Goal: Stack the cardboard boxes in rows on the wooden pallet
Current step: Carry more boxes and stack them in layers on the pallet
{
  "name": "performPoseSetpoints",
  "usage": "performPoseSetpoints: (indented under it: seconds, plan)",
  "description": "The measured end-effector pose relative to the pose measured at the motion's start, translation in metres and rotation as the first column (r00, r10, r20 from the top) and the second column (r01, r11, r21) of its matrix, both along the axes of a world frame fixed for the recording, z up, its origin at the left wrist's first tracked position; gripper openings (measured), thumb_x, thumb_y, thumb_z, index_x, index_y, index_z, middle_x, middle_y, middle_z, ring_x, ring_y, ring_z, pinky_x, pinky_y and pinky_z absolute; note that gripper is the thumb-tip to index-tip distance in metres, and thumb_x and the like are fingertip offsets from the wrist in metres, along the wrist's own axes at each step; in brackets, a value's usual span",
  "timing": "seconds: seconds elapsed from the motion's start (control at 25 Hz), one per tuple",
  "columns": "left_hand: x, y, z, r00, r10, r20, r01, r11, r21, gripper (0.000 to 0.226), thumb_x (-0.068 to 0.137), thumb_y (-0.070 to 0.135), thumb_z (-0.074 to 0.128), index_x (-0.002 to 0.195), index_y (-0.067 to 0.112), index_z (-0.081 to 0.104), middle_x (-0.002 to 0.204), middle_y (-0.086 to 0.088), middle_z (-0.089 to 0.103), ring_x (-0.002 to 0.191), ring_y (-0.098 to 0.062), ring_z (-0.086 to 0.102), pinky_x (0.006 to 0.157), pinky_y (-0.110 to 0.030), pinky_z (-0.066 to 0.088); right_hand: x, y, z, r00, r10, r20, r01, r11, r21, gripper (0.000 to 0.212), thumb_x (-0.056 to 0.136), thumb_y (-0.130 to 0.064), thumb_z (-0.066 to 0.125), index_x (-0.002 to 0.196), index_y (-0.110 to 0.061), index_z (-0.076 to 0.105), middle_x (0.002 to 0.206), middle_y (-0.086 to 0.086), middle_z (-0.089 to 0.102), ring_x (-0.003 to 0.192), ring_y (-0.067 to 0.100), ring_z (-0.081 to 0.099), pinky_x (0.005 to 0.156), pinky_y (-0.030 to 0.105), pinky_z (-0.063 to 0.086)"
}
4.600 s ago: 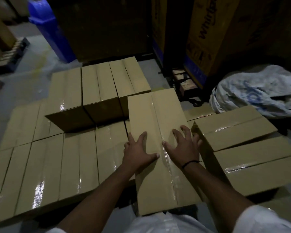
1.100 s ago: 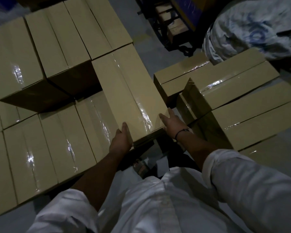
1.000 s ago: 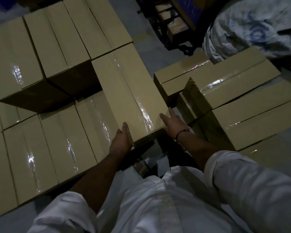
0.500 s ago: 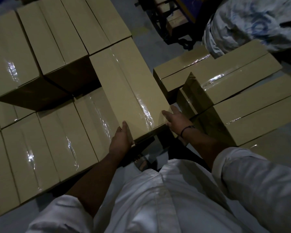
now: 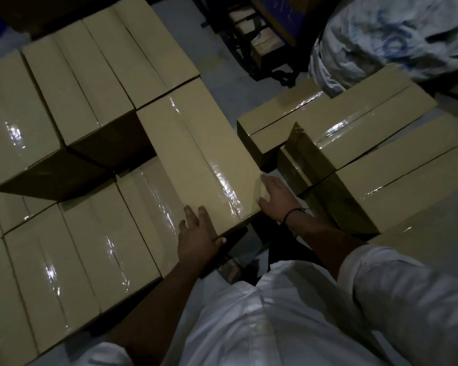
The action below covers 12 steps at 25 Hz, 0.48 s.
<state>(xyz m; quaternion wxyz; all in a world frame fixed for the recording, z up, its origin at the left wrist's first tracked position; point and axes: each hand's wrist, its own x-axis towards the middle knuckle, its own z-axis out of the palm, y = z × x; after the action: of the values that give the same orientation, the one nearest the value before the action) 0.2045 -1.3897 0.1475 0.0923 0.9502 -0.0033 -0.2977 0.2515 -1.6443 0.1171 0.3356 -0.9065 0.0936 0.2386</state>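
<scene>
The taped cardboard box (image 5: 196, 157) sits on the lower box layer (image 5: 85, 254), abutting the upper row (image 5: 90, 83). Left hand (image 5: 197, 239) grips its near-left corner; right hand (image 5: 276, 200), fingers spread, presses its near-right corner.

Looks like a dim warehouse or stockroom. Bare grey concrete floor (image 5: 222, 72). Rows of identical taped cardboard boxes (image 5: 85, 249) stacked at left, a loose pile of the same boxes (image 5: 381, 154) at right, a bulging white printed sack (image 5: 397, 35) far right, big cartons at the far edge.
</scene>
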Motion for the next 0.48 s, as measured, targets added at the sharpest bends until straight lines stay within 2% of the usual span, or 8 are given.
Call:
performPoseSetpoints:
  seconds: [0.16,0.28,0.36,0.48]
  plan:
    - [0.024,-0.025,-0.003,0.982,-0.174,0.069,0.171,0.984,0.043,0.115,0.079,0.069,0.066,0.16,0.02,0.002,0.165,-0.02,-0.014,0.148,-0.047,0.009,0.12,-0.052,0.024,0.014,0.001,-0.004,0.984,-0.168,-0.056,0.174,0.976,0.131,0.071,0.099,-0.032,0.057,0.158,-0.013,0.023,0.154,0.013,0.04,0.14,0.029,0.04,0.116,0.036,0.034]
    - [0.05,-0.054,-0.006,0.959,-0.262,0.107,0.259,0.965,0.041,0.117,0.075,0.074,0.063,0.16,0.019,0.003,0.165,-0.021,-0.01,0.15,-0.044,0.006,0.122,-0.052,0.019,0.03,-0.002,-0.013,0.952,-0.248,-0.181,0.285,0.934,0.216,0.068,0.101,-0.046,0.051,0.157,-0.016,0.027,0.157,0.01,0.037,0.142,0.029,0.038,0.117,0.039,0.032]
    - [0.065,-0.072,-0.006,0.949,-0.297,0.109,0.295,0.955,0.041,0.119,0.075,0.077,0.061,0.16,0.019,0.001,0.166,-0.019,-0.013,0.151,-0.042,0.004,0.122,-0.052,0.018,0.043,-0.005,-0.02,0.92,-0.277,-0.277,0.346,0.905,0.246,0.066,0.1,-0.056,0.046,0.155,-0.021,0.033,0.157,0.01,0.04,0.14,0.031,0.041,0.115,0.042,0.035]
    - [0.085,-0.097,-0.008,0.928,-0.361,0.093,0.355,0.932,0.071,0.124,0.075,0.082,0.054,0.16,0.018,-0.009,0.164,-0.017,-0.022,0.153,-0.04,-0.002,0.124,-0.052,0.013,0.064,-0.011,-0.026,0.895,-0.255,-0.366,0.37,0.883,0.288,0.063,0.101,-0.06,0.038,0.151,-0.021,0.042,0.153,0.01,0.045,0.136,0.032,0.046,0.109,0.04,0.037]
